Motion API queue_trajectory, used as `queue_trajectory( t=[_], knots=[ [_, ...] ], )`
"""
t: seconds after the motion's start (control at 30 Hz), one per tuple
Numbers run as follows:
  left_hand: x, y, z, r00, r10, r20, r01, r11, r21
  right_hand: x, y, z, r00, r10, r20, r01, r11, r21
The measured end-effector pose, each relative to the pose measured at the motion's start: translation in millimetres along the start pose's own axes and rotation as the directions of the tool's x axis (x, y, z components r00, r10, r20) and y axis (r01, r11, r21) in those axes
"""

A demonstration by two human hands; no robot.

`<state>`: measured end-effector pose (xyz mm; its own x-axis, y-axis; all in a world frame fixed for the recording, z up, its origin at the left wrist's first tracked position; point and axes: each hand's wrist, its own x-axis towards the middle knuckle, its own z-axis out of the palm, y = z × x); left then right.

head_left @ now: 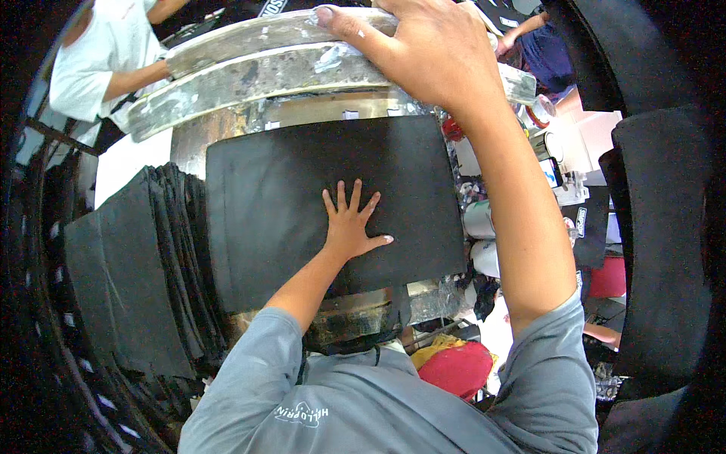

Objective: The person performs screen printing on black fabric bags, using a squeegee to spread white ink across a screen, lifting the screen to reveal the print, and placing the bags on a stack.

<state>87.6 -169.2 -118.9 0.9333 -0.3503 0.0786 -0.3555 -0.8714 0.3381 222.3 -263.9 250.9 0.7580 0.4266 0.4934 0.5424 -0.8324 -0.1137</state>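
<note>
The right hand (435, 53) is located nearest the camera, at the upper edge of the view, set against a worn grey frame (249, 82) with two long, parallel, stained bars. Its thumb is extended along the near side of the upper bar; the remaining fingers are partly hidden or cut off by the view's edge, so how tightly the hand is closed cannot be told. The left hand (349, 227) is fully open, palm down, fingers and thumb spread, positioned on a black sheet (265, 197) and grasping nothing. The black sheet lies flat on the stained worktop (439, 299), below the frame in the view and directly in front of the person's grey shirt (363, 401). A stack of black sheets (125, 280) is located just beside its left edge, with the layered edges facing the sheet. Two pale containers (479, 219) are located beside its right edge, one nearer the person than the other. A red rounded item (457, 371) and yellow material (432, 352) are located below the worktop edge in the view. At the upper left, a co-worker in a white shirt (94, 64) extends an arm toward the frame.
</note>
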Motion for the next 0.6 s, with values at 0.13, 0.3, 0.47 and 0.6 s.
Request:
queue_trajectory(
  t=[0.13, 0.3, 0.47, 0.6],
  knots=[
    [1, -5, -49, 0.988, -0.040, -0.149, -0.006, 0.956, -0.294, -5, -4, 0, 0.999, -0.007, 0.037, 0.007, 1.000, 0.015],
    [-87, -32, -224, 0.862, -0.480, -0.163, -0.221, -0.065, -0.973, -70, -3, 31, 0.985, -0.068, 0.157, 0.084, 0.991, -0.102],
    [-172, -29, -178, 0.801, -0.510, 0.313, 0.067, -0.443, -0.894, -145, 10, 112, 0.877, -0.053, 0.478, 0.050, 0.999, 0.018],
    [-198, -53, -120, 0.769, -0.454, 0.450, 0.170, -0.533, -0.829, -190, 11, 133, 0.845, -0.067, 0.531, 0.029, 0.996, 0.080]
  ],
)
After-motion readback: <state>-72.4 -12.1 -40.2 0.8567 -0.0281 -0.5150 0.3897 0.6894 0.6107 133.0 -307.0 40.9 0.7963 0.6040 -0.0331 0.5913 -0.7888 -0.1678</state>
